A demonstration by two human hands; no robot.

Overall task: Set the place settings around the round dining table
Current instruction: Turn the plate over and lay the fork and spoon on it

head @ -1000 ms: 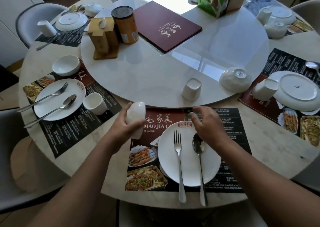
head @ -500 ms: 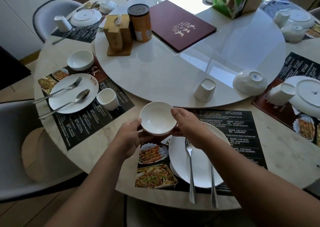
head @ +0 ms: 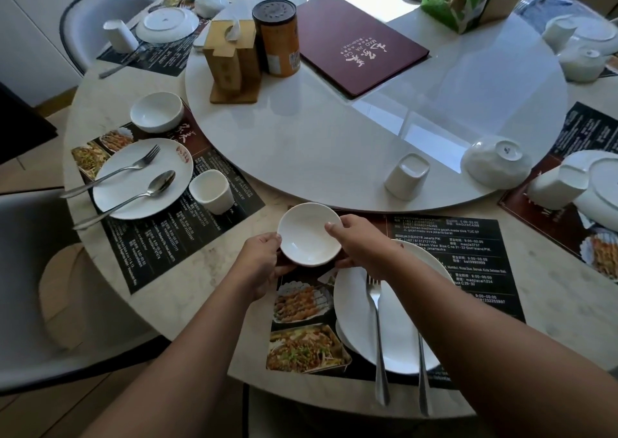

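White bowl — the left hand and right hand grip its sides. Set down too close, it could bump the plate — and chip.

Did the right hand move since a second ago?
Yes. The right hand went left, from over the spoon to beyond the fork, and now grips the bowl.

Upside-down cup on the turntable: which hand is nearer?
Right. The right hand grips the bowl's right rim, just short of the upside-down cup; the left hand holds the bowl's left side, with the bowl between.
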